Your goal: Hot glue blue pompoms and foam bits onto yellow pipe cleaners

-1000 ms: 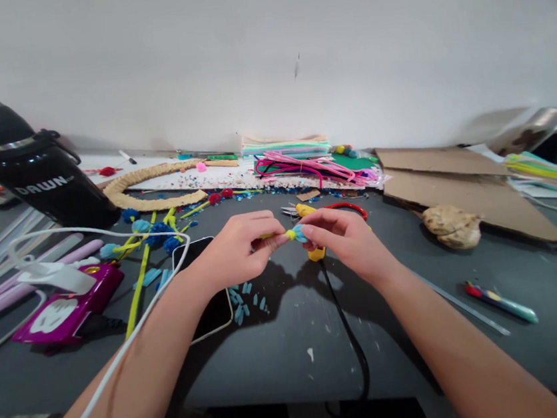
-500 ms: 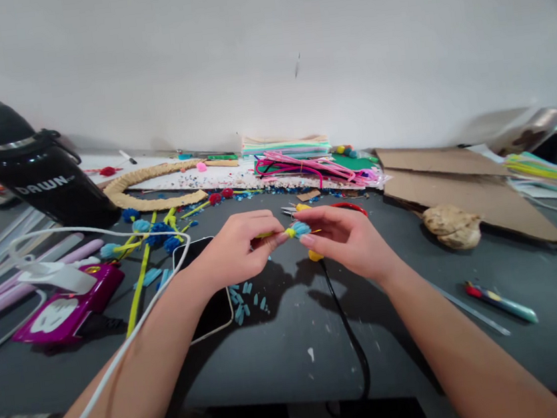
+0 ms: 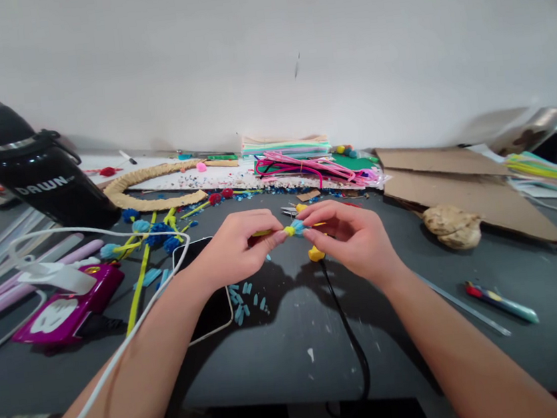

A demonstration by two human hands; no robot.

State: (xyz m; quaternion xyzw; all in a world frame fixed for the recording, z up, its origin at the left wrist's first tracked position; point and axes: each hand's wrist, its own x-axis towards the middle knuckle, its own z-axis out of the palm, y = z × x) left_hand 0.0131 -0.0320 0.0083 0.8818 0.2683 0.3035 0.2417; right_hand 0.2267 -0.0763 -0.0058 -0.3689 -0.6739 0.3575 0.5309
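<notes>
Between my hands is a small blue tuft (image 3: pixel 297 227) with a yellow stem (image 3: pixel 289 231) at its left end. My left hand (image 3: pixel 249 242) pinches the yellow stem between thumb and fingers. On the other side, my right hand (image 3: pixel 349 238) has its thumb and fingertips closed on the blue tuft. Behind and below the hands lie scissors (image 3: pixel 289 212) and a yellow tool (image 3: pixel 316 254) with a black cord, both partly hidden. Blue scraps (image 3: pixel 239 307) are scattered beside a phone (image 3: pixel 213 317) under my left forearm.
A black bottle (image 3: pixel 48 175) stands at the left, near a purple adapter (image 3: pixel 71 306) with a white cable crossing my left arm. Yellow stems with pompoms (image 3: pixel 145 251) lie nearby. Cardboard (image 3: pixel 472 193), a knobbly tan lump (image 3: pixel 452 226) and a cutter (image 3: pixel 501 302) are at the right.
My right hand's fingers have closed in on the blue tuft, which now looks more squeezed. My left hand has barely moved.
</notes>
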